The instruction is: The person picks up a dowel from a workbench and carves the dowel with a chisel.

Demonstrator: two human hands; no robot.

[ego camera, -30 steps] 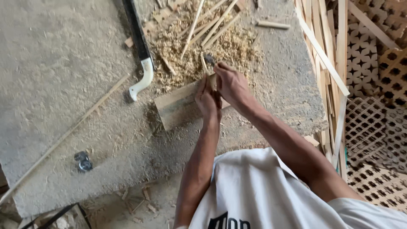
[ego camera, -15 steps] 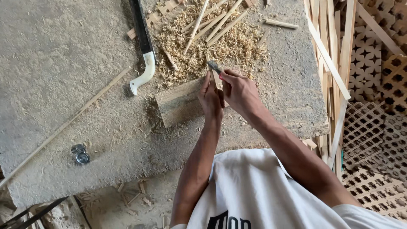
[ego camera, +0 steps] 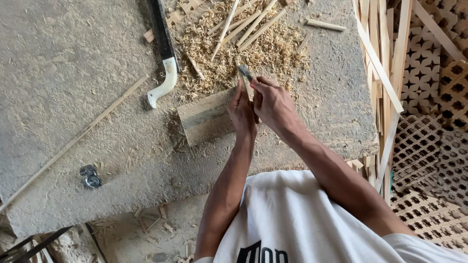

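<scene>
While our left hand point(ego camera: 242, 111) pinched the thin wooden strip point(ego camera: 246, 88) upright on the wood block point(ego camera: 207, 117), our right hand point(ego camera: 273, 102), just beside, gripped a small blade point(ego camera: 245, 73) at its top end.

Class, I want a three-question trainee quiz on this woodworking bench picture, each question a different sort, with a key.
1. True or false: the right hand holds a small blade over the wooden block.
2. Which lies left of the shavings pile? A) a saw with a white handle B) a red hammer C) a paint tin
3. Fill in: the left hand pinches a thin wooden ____ upright on the block.

Key: 1 true; 2 A; 3 strip
</scene>
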